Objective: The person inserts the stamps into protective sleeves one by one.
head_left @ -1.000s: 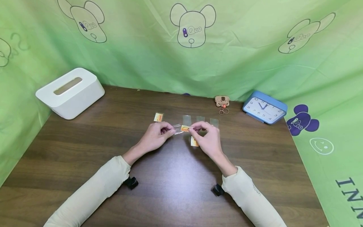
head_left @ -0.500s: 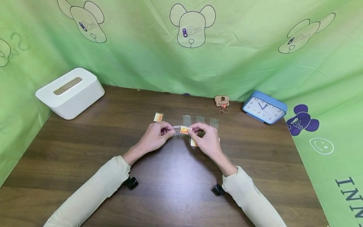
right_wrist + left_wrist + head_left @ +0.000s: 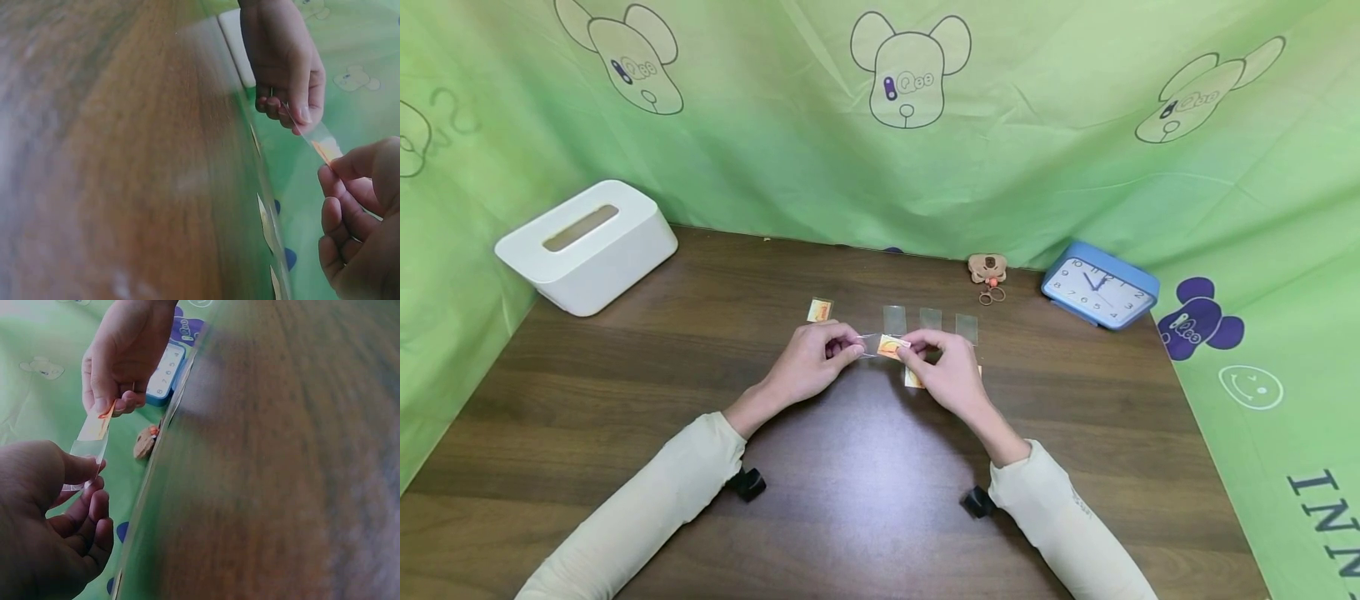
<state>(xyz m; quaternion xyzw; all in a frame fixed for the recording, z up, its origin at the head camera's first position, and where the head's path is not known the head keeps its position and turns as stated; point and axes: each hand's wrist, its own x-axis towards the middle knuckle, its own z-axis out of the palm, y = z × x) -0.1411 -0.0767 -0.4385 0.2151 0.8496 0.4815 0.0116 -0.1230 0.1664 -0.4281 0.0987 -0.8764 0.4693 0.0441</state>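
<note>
the left sleeve (image 3: 640, 508) and right sleeve (image 3: 1067, 525) are long, cream-coloured, softly creased; a small grey marking (image 3: 1081, 503), unreadable, shows on the right one. a black block (image 3: 749, 484) juts beside each cuff (image 3: 728, 437).

Printed green cloth (image 3: 1037, 183) behind a brown wood-grain table (image 3: 850, 542), pale glare (image 3: 876, 454).

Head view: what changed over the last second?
The right hand shifted slightly down in frame; its card now shows more of its face. Nothing newly gripped or released. The left hand stays put, pinching the clear sleeve; clock and white box unmoved.
</note>
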